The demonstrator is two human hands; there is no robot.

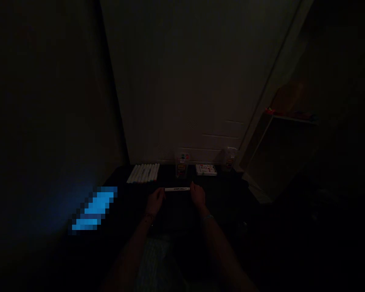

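Observation:
The scene is very dark. A white marker pen lies level between my two hands above a dark table. My left hand is closed on its left end and my right hand is closed on its right end. Behind them a row of several white markers lies side by side on the table.
A small clear jar, a flat white pack with coloured marks and another clear container stand at the table's back edge. A blurred blue glowing patch sits at the left. A pale wall rises behind; a shelf is at right.

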